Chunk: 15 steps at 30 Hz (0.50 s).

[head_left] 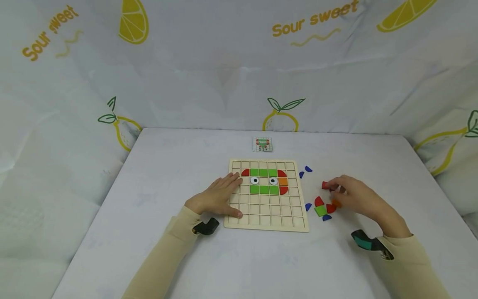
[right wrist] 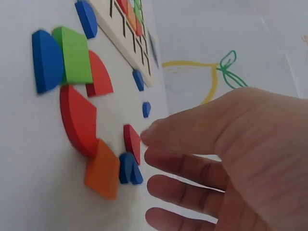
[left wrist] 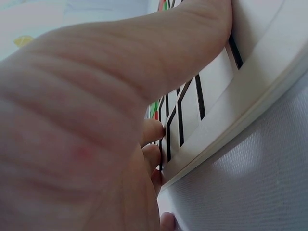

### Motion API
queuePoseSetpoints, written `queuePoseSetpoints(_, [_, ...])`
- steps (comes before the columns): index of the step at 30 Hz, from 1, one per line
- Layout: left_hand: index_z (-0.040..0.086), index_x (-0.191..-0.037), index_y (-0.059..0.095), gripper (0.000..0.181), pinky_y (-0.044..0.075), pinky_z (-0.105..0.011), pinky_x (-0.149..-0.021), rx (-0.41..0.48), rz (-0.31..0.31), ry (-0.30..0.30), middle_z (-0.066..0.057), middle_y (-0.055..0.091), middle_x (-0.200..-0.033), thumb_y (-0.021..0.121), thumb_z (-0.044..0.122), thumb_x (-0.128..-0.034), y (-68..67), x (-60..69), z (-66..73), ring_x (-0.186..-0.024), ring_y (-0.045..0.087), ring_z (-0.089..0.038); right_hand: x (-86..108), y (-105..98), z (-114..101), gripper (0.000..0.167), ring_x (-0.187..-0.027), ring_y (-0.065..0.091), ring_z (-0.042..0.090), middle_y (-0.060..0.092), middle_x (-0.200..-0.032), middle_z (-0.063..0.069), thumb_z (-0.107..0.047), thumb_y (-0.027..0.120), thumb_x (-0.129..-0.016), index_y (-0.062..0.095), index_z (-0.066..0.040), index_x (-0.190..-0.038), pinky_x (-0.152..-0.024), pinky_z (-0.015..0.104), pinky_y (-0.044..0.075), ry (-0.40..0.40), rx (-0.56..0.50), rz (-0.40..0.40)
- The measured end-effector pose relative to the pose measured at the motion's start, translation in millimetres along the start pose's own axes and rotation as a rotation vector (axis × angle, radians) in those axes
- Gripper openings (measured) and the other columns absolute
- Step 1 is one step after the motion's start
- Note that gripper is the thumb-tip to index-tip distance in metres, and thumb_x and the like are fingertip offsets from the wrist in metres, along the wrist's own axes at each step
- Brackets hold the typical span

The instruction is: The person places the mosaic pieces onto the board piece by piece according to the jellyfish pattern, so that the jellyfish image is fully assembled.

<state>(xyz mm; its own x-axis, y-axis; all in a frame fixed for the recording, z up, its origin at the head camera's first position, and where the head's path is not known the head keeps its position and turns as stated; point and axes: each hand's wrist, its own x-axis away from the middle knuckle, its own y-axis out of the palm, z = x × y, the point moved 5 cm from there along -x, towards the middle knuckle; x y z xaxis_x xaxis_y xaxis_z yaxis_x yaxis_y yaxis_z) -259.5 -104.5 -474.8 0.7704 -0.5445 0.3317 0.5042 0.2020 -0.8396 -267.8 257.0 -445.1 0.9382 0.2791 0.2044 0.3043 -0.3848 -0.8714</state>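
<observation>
My left hand [head_left: 220,195] rests with spread fingers on the left edge of a wooden grid board [head_left: 261,222]; in the left wrist view its thumb [left wrist: 192,29] lies across the rim. On the board are green squares [head_left: 263,189], red quarter-rounds [head_left: 284,190], an orange square [head_left: 283,181] and two eye discs [head_left: 273,181]. To the right, my right hand [head_left: 352,197] hovers over loose pieces, fingers loosely bent. Its thumb and index tips are close beside a red quarter-round [right wrist: 131,143]; whether they touch it, I cannot tell. Blue pieces [right wrist: 129,168] lie next to that one.
Near the right hand lie a loose green square [right wrist: 76,57], an orange square [right wrist: 102,169], more red quarter-rounds [right wrist: 79,120] and several blue half-rounds [head_left: 308,206]. A small picture card [head_left: 262,144] lies behind the board. A printed cloth [head_left: 224,83] hangs at the table's back.
</observation>
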Motion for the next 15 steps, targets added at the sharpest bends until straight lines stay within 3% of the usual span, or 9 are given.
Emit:
queuePoseSetpoints(9, [0.009, -0.163, 0.014, 0.11, 0.006, -0.05, -0.13, 0.004, 0.004, 0.001, -0.007, 0.002, -0.173, 0.077, 0.053, -0.0846, 2.1, -1.2, -1.9, -0.161, -0.001, -0.025, 15.1, -6.6, 13.4, 0.035, -0.093, 0.06, 0.032, 0.065, -0.106, 0.021, -0.022, 0.074, -0.09, 0.069, 0.002, -0.115, -0.069, 0.046, 0.06, 0.052, 0.153, -0.039])
queuePoseSetpoints(15, [0.009, -0.163, 0.014, 0.11, 0.006, -0.05, -0.13, -0.001, 0.002, 0.002, -0.006, 0.002, -0.173, 0.077, 0.053, -0.0846, 1.0, -1.2, -1.5, -0.161, -0.001, -0.025, 18.0, 1.1, 16.8, 0.034, -0.099, 0.059, 0.034, 0.066, -0.108, 0.017, -0.016, 0.073, -0.089, 0.065, 0.003, -0.116, -0.081, 0.051, 0.059, 0.026, 0.088, -0.074])
